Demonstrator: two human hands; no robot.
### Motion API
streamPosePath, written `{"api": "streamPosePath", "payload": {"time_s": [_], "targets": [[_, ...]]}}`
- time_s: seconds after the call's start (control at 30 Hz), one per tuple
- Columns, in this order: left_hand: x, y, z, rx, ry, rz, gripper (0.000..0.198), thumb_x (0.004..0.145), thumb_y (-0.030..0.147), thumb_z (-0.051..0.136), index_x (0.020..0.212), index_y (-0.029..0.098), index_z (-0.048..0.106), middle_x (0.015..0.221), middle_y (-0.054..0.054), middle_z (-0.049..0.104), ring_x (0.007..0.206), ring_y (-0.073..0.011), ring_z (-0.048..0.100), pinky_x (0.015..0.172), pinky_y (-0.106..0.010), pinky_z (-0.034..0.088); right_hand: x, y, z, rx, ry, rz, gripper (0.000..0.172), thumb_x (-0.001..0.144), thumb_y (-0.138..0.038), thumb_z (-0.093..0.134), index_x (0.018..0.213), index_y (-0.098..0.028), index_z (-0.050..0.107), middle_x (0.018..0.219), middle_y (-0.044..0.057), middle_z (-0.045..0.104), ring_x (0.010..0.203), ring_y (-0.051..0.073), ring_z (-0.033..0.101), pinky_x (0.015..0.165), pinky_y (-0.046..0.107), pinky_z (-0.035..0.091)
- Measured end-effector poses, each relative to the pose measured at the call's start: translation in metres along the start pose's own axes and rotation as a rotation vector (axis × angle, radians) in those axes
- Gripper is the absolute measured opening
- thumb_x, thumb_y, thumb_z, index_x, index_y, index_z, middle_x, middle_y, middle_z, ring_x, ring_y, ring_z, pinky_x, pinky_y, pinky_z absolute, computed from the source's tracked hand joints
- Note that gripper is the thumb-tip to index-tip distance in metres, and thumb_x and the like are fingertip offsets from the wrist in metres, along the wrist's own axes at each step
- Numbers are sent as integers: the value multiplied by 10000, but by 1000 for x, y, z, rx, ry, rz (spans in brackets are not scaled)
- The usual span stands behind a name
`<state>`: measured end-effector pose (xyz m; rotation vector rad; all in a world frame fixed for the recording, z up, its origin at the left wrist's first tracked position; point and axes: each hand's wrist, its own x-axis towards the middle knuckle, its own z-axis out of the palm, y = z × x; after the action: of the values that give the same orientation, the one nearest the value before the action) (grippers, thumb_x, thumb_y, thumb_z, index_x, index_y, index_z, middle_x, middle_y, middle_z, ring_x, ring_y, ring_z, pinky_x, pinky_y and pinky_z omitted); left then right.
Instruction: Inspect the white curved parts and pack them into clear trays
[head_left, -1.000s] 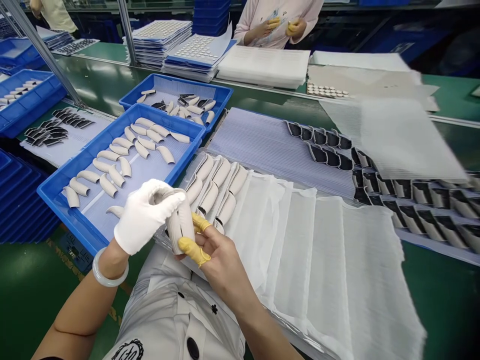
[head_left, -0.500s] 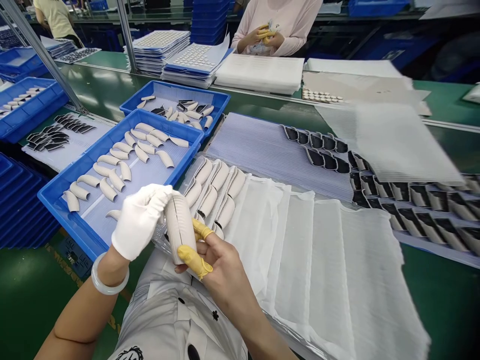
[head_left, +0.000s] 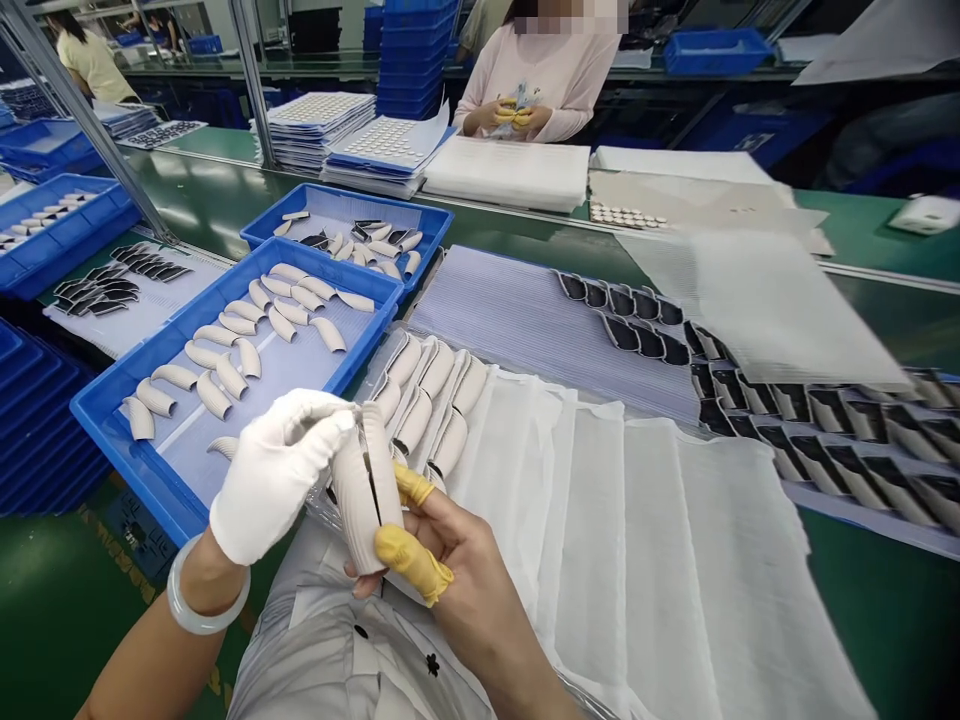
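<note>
Above my lap I hold a cream ribbed curved shell [head_left: 352, 505] upright, with a dark lengthwise gap showing between its two sides. My left hand [head_left: 277, 475], in a white glove, is closed in a pinch at the shell's top end. Yellow finger cots cover the thumb and a finger of my right hand [head_left: 457, 560], which is wrapped round the shell's lower right side. Right behind it, similar cream shells [head_left: 450, 440] lie in rows between folds of a white cloth-like sheet [head_left: 585, 520]. A blue tray [head_left: 161, 475] to the left carries several loose cream shells.
A second blue tray [head_left: 251, 232] with cream and dark pieces stands farther back. Rows of dark-lined shells [head_left: 825, 410] lie at right, partly under a translucent sheet [head_left: 795, 310]. A metal post [head_left: 112, 150] rises at left. A co-worker in pink [head_left: 540, 80] sits across the bench.
The gap along the shell has widened and looks darker. Both hands and the shell sit slightly lower in view. The head view has tilted up a little.
</note>
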<state>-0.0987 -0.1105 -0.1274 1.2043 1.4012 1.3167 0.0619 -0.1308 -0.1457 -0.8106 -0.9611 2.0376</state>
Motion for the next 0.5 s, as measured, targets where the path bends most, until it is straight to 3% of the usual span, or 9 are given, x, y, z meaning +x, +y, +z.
{"api": "streamPosePath", "payload": {"time_s": [0.13, 0.27, 0.37, 0.47, 0.5], "targets": [[0, 0, 0, -199, -81, -140, 280, 856, 453, 576, 806, 186, 642, 431, 57, 435, 363, -53, 335, 361, -183, 269, -2, 4, -4, 34, -29, -1, 522, 769, -412, 726, 1231, -208, 592, 749, 18, 643, 552, 139, 619, 558, 285, 554], [-1, 2, -1, -222, -122, -189, 347, 881, 489, 518, 852, 173, 659, 411, 58, 420, 342, -47, 303, 351, -184, 238, -1, 9, -9, 60, -60, 9, 506, 776, -449, 710, 1201, -197, 602, 741, 17, 633, 519, 121, 604, 536, 261, 519], [-3, 5, 1, -132, -102, -123, 311, 770, 472, 672, 899, 190, 668, 599, 8, 591, 472, -83, 497, 420, -195, 391, 1, 10, -9, 62, -44, 3, 497, 770, -463, 712, 1174, -192, 607, 771, 26, 644, 503, 109, 580, 535, 263, 507], [-4, 7, 4, 66, -85, -43, 537, 487, 288, 884, 968, 226, 655, 935, -34, 672, 817, -187, 644, 643, -244, 533, 1, 9, -6, 43, -9, -14, 488, 762, -444, 726, 1166, -196, 608, 775, 23, 643, 513, 103, 562, 527, 252, 499], [-5, 7, 5, 119, -79, -28, 555, 469, 254, 888, 971, 233, 650, 960, -32, 669, 863, -202, 644, 680, -253, 541, 1, 9, -5, 37, 2, -21, 486, 765, -433, 726, 1172, -197, 606, 749, 15, 634, 527, 107, 563, 527, 245, 498]]}}
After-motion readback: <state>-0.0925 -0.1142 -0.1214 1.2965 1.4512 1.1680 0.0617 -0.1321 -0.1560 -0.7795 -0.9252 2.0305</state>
